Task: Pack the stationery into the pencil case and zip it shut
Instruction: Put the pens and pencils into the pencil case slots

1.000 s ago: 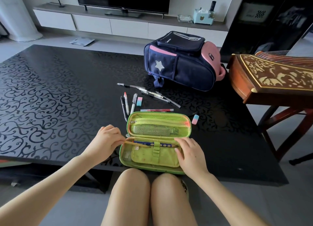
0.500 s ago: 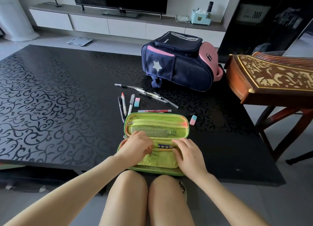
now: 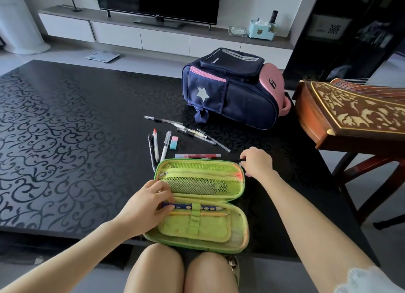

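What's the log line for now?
pencil case open | left hand pinches blue pencil inside | right hand at case's far corner, grip unclear | pens loose on table

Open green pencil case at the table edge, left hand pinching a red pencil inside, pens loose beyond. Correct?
Not red: the head view shows the left hand pinching a blue pencil. The green pencil case is open, pens loose beyond it.

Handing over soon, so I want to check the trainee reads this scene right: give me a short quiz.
1. True or false: the case is zipped shut.
2. The left hand holds: A the blue pencil, B scissors, C a ruler.
3. Fill in: the backpack bears a white ____.
Key: 1 false; 2 A; 3 star.
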